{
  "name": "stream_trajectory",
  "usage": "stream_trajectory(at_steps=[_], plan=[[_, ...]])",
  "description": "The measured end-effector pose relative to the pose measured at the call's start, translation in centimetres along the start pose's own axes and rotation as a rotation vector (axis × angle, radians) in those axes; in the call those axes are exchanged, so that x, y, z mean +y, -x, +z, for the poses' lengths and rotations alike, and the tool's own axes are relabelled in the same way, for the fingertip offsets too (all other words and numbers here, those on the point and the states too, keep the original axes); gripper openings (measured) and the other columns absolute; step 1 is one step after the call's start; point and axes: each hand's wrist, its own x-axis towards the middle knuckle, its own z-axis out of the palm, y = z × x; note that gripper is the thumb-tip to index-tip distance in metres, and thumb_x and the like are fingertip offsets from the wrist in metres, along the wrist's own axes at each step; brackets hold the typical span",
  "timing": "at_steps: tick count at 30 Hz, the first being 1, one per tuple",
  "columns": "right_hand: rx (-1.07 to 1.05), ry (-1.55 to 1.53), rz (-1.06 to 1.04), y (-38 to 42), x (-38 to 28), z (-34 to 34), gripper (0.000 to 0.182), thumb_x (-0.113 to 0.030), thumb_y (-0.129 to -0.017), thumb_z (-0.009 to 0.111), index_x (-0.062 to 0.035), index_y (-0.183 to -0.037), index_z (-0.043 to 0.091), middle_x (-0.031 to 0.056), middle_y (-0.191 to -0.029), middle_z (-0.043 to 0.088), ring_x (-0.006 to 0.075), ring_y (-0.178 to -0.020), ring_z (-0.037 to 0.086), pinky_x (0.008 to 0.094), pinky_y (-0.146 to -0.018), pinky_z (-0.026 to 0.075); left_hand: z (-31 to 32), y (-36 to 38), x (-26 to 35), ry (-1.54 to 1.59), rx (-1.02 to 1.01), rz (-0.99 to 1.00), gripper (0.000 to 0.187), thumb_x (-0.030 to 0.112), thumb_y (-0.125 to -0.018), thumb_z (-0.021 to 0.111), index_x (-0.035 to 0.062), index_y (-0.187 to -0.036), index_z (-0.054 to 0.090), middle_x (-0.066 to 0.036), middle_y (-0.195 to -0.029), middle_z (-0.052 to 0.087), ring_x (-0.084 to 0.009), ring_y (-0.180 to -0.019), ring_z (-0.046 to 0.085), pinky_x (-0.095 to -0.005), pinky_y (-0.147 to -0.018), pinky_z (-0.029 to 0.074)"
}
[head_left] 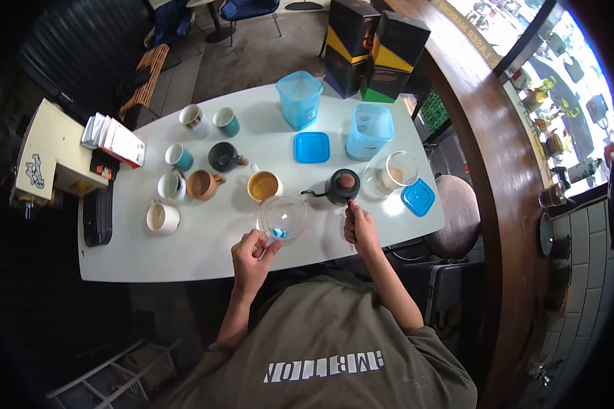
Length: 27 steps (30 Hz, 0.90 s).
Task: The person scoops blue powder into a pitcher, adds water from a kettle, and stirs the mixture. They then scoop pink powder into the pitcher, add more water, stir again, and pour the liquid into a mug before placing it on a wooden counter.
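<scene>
Nearest the camera, the left hand (252, 251) pinches the near rim of a clear glass bowl (281, 217), fingers closed on it beside a small blue thing (279, 233) that may be a scoop or a tab; the view is too small to tell. The bowl sits tilted at the worktop's (205, 252) near edge. Held by so little of its rim, it could slip or tip toward the person if the pinch loosens.

The right hand (359, 228) is closed around a thin handle (351, 208) that belongs to the black kettle (341, 187) just beyond it. Its long spout (312, 193) points toward a mug of amber liquid (264, 185), so a careless lift could knock that mug or spill.

Farther back stand 7 more mugs (202, 185), a blue lid (312, 147), a second blue lid (417, 197), a glass jar (398, 170), 2 blue containers (369, 131) and 2 dark boxes (375, 51).
</scene>
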Motion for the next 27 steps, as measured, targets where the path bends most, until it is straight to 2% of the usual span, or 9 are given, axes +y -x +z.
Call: stream_trajectory(at_steps=[1,5,10,12,15,17,19,27], plan=[[0.013,0.006,-0.03,0.2,0.0,0.1,0.04,-0.038,-0.104,0.046,-0.0088,-0.077,0.049,-0.0082,-0.052,0.031,0.0039,-0.036,0.024,0.0235,-0.035,0.015,0.0,0.1,0.3,0.004,-0.003,-0.018,0.031,0.017,-0.082,0.08,0.0006,-0.078,0.053,-0.002,-0.064,0.048,-0.0088,-0.052,0.035,-0.0255,-0.046,0.031],[0.051,0.087,-0.115,1.7,-0.6,0.2,0.038,-0.034,-0.103,0.048,-0.0078,-0.077,0.05,-0.0075,-0.049,0.034,0.0033,-0.035,0.026,0.0237,-0.035,0.016,0.0,0.3,0.3,-0.005,0.0,-0.055,0.031,0.016,-0.082,0.08,0.0005,-0.079,0.053,-0.002,-0.064,0.048,-0.0089,-0.051,0.034,-0.026,-0.046,0.031],[0.053,0.22,-0.303,5.7,-4.2,1.7,0.039,-0.034,-0.104,0.047,-0.0066,-0.076,0.051,-0.0059,-0.052,0.039,0.0024,-0.041,0.033,0.022,-0.038,0.023,0.1,0.4,-0.1,-0.044,0.022,-0.025,0.03,0.015,-0.081,0.08,0.0006,-0.079,0.054,-0.002,-0.064,0.048,-0.0098,-0.051,0.034,-0.0266,-0.047,0.032],[0.052,0.278,-0.403,6.7,-5.1,2.3,0.036,-0.034,-0.104,0.046,-0.0079,-0.08,0.05,-0.0081,-0.053,0.034,0.0011,-0.041,0.027,0.0203,-0.038,0.02,0.2,0.2,0.2,-0.058,0.022,-0.021,0.03,0.015,-0.08,0.08,0.0008,-0.079,0.054,-0.002,-0.064,0.048,-0.0099,-0.051,0.034,-0.0266,-0.047,0.032],[0.053,0.337,-0.493,8.1,-6.1,2.9,0.036,-0.032,-0.105,0.045,-0.0062,-0.081,0.051,-0.0078,-0.054,0.035,0.0008,-0.042,0.029,0.0203,-0.039,0.022,0.6,0.0,-0.5,-0.073,0.02,0.015,0.029,0.014,-0.079,0.081,0.0011,-0.079,0.055,-0.002,-0.065,0.049,-0.0098,-0.051,0.035,-0.0265,-0.046,0.031],[0.048,0.374,-0.529,8.9,-6.5,3.0,0.035,-0.031,-0.105,0.045,-0.0057,-0.08,0.051,-0.0075,-0.055,0.037,0.0005,-0.043,0.03,0.0201,-0.039,0.022,1.2,-0.1,-1.4,-0.076,0.015,0.042,0.03,0.014,-0.079,0.081,0.0012,-0.078,0.055,-0.002,-0.066,0.049,-0.0095,-0.051,0.036,-0.0263,-0.046,0.031],[0.041,0.415,-0.566,9.5,-6.8,3.0,0.035,-0.029,-0.105,0.046,-0.0052,-0.08,0.051,-0.0071,-0.055,0.038,0.0002,-0.043,0.031,0.0199,-0.04,0.023,1.9,-0.1,-2.1,0.014,0.017,0.038,0.032,0.016,-0.08,0.081,0.0005,-0.078,0.052,0.001,-0.069,0.043,-0.0073,-0.059,0.035,-0.023,-0.05,0.031],[0.131,0.633,-0.697,11.4,-7.4,3.4,0.029,-0.021,-0.103,0.049,-0.0025,-0.081,0.053,-0.0064,-0.059,0.04,0.0007,-0.051,0.035,0.0202,-0.047,0.026,2.9,-0.6,-1.9,0.025,0.044,0.109,0.032,0.015,-0.079,0.081,0.0006,-0.079,0.053,0.001,-0.07,0.043,-0.0071,-0.06,0.036,-0.0227,-0.05,0.032]])
